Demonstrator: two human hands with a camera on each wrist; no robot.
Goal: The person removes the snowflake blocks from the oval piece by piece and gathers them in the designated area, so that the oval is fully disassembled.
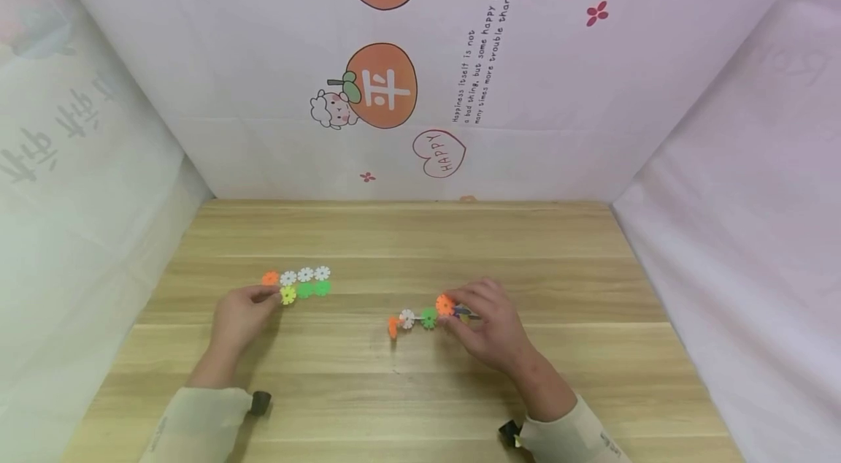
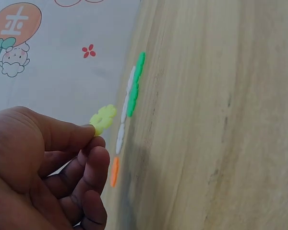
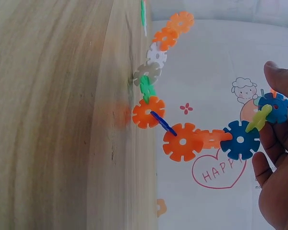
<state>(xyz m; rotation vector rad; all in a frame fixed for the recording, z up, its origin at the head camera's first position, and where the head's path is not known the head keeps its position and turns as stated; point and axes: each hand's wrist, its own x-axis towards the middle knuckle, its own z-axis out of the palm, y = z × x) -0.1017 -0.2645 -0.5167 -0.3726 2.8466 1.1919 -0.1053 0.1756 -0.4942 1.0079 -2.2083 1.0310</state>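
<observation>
My left hand (image 1: 242,318) pinches a yellow notched plastic disc (image 2: 105,118) between thumb and fingers, above the table. Close beside it lie loose discs: an orange disc (image 1: 270,278), several white discs (image 1: 305,274) in a row, and green discs (image 1: 322,288). Nearer the middle, my right hand (image 1: 494,324) holds one end of a chain of interlocked discs (image 3: 182,142). Orange, white, green, blue and yellow pieces make up this chain. It hangs from the fingers, and an orange disc (image 1: 444,304) shows at the fingertips. Part of the held end is hidden by the hand.
A wood-grain table (image 1: 342,390) lies under both hands. White printed cloth (image 1: 539,83) rises behind it, with more white cloth at both sides. A black strap end (image 1: 260,403) sticks out at the left cuff, and another (image 1: 509,434) at the right.
</observation>
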